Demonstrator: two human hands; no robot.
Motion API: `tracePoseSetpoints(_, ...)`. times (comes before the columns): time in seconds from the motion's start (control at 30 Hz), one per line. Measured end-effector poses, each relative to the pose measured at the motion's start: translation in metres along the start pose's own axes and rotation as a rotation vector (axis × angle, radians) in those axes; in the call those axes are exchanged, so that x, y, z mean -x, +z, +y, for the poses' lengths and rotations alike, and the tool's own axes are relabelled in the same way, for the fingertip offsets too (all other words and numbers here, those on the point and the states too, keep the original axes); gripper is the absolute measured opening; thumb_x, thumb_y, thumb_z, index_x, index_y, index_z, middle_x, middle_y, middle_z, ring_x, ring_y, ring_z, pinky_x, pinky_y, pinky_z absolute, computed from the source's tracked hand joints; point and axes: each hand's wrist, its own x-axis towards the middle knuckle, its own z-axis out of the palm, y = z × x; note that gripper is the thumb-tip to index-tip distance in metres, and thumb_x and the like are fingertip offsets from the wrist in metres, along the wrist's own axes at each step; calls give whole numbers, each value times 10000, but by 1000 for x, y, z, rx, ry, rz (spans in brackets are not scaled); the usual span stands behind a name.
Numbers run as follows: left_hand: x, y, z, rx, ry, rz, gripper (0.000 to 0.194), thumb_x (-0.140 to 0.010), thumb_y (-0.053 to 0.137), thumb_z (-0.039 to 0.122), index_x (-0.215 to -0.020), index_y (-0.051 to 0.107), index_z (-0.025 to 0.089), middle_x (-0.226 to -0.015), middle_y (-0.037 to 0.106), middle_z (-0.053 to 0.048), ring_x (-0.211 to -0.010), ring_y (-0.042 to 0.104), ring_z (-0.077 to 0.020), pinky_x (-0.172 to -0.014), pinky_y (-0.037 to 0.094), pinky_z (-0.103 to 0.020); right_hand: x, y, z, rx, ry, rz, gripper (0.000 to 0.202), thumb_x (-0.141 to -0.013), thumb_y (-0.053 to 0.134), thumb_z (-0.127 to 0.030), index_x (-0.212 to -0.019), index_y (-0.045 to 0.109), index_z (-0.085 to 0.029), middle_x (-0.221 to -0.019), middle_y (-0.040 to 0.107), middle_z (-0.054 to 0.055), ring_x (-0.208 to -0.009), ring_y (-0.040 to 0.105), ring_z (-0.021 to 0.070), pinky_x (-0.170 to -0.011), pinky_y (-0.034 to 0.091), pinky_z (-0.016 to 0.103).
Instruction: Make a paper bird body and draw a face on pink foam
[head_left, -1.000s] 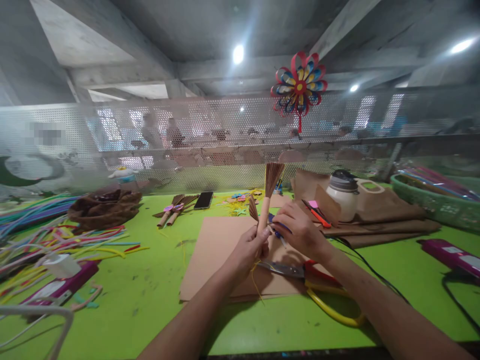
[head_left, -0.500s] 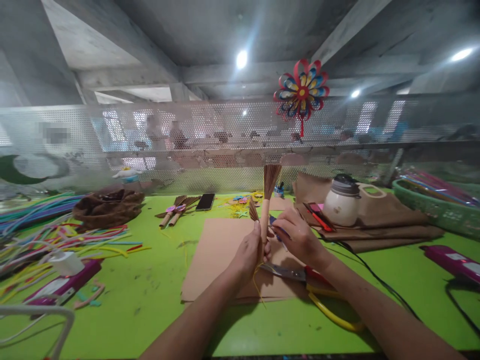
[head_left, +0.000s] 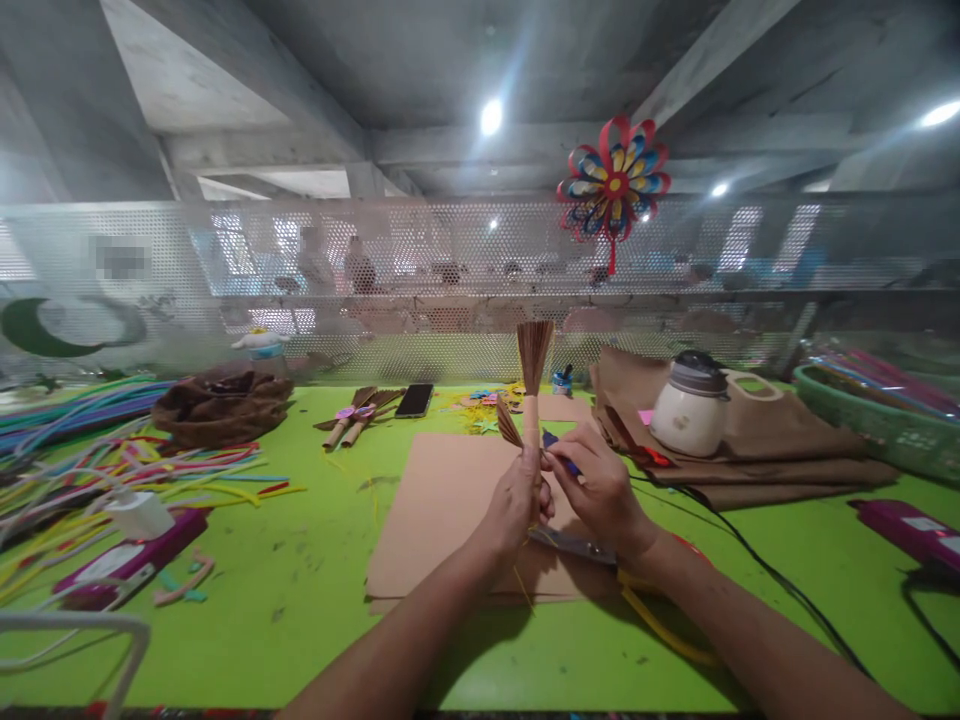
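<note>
My left hand point(head_left: 517, 492) is closed around a small craft broom point(head_left: 531, 420), held upright. The broom is a rolled tan paper handle with a fringed brown paper head on top. A second, smaller fringed piece point(head_left: 509, 422) leans out on its left side. My right hand point(head_left: 596, 485) touches the broom's right side with thumb and finger pinched. A small dark blue thing point(head_left: 571, 467) shows at its fingers; its kind is unclear. Under the hands lie brown paper sheets point(head_left: 427, 510) and scissors point(head_left: 574, 546) with yellow and red handles, partly covered by my right forearm.
Two finished-looking small brooms point(head_left: 352, 418) and a phone point(head_left: 414, 401) lie behind on the green table point(head_left: 300, 620). Coloured strips point(head_left: 240, 470) and a purple power strip point(head_left: 139, 560) are left. A white jug point(head_left: 686, 408), folded brown paper point(head_left: 810, 450) and a green basket point(head_left: 862, 415) stand right.
The broom stands a little straighter, and my right hand has come in closer, its fingertips now against the handle beside my left thumb. The view has shifted slightly.
</note>
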Motion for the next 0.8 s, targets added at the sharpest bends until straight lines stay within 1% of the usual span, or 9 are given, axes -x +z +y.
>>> tracePoseSetpoints(0.2,3,3,4,-7,9,-3,606,-805,374,774,-846,484,179,-556,434,51,-519,450,-114,-519,358,-232,1,1,0,0,-20,49,110,-881,547,-73,-858,584,-174,-785,554,64,-774,511,198,-682,462,345)
tracePoseSetpoints(0.4,7,4,5,-5,15,-8,610,-807,377,771,-894,486,177,-579,440,47,-539,444,-115,-520,358,-231,2,2,-1,10,-33,76,133,-866,553,-45,-862,595,-171,-779,561,68,-765,510,198,-670,457,342)
tracePoseSetpoints(0.8,11,8,11,15,7,-1,601,-823,378,753,-907,490,167,-584,439,46,-540,443,-108,-516,356,-220,1,-1,-4,16,-62,92,151,-856,561,-29,-871,605,-172,-776,583,68,-756,512,195,-659,453,340)
